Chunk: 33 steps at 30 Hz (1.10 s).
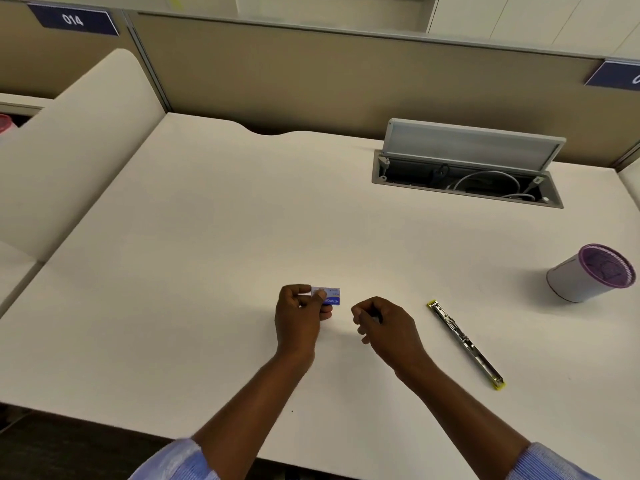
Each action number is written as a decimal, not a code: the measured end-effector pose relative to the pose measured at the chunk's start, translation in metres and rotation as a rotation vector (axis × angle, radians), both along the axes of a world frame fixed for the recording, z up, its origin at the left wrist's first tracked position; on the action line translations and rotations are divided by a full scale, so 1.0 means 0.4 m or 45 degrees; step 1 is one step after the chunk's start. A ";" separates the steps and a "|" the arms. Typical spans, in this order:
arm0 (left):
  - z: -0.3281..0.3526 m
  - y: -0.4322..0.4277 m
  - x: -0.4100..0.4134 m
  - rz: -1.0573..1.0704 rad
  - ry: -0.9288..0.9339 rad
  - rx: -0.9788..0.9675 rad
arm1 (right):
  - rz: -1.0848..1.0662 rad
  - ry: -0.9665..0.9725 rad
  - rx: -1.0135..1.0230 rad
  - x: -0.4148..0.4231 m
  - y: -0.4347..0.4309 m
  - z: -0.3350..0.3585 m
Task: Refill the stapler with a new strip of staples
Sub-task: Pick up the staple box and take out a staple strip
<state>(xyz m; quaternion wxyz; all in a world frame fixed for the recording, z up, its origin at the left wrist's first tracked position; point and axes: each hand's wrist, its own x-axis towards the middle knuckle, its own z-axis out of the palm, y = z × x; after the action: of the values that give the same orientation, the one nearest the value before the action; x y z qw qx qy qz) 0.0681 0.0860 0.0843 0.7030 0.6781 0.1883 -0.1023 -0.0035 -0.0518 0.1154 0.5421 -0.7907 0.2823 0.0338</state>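
Head view: white desk [207,237].
Left hand [299,318]: fingers pinch a small blue staple box [330,296].
Right hand [384,323]: fingers curled; contents unclear.
Stapler [465,344]: opened flat, right of both hands.

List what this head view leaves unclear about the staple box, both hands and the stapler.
- Staple box: the left hand covers its left part; whether it is open cannot be told.
- Right hand: fingers curl inward; something small and dark shows at the fingertips, too small to identify as staples.
- Stapler: lies opened flat on the desk; too small to tell whether its channel holds staples.
- Box print: blurred, unreadable.
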 end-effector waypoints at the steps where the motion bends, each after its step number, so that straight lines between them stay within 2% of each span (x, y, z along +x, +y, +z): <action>1: -0.006 0.004 0.032 0.017 -0.009 0.030 | -0.042 0.010 0.063 -0.005 -0.003 -0.005; 7: -0.024 0.048 0.253 0.130 -0.063 0.326 | -0.190 0.089 0.438 -0.048 -0.030 -0.026; 17: -0.053 0.071 0.435 0.136 0.013 0.451 | -0.290 0.106 0.596 -0.109 -0.070 -0.045; 24: -0.075 0.064 0.466 0.034 0.034 0.550 | -0.365 0.058 0.792 -0.116 -0.089 -0.037; 27: -0.075 0.055 0.451 0.027 0.021 0.669 | -0.396 0.056 0.877 -0.111 -0.096 -0.033; 31: -0.044 0.018 0.375 0.043 -0.122 0.750 | -0.419 0.053 1.021 -0.109 -0.108 -0.033; 33: -0.013 -0.007 0.311 -0.043 -0.227 0.742 | -0.425 0.046 1.104 -0.107 -0.114 -0.031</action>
<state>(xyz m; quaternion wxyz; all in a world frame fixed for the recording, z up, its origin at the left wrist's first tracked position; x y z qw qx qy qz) 0.1927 0.0831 0.0791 0.4907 0.8606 0.1359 0.0042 -0.0463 -0.0973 0.1030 0.8157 -0.4342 0.3749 0.0748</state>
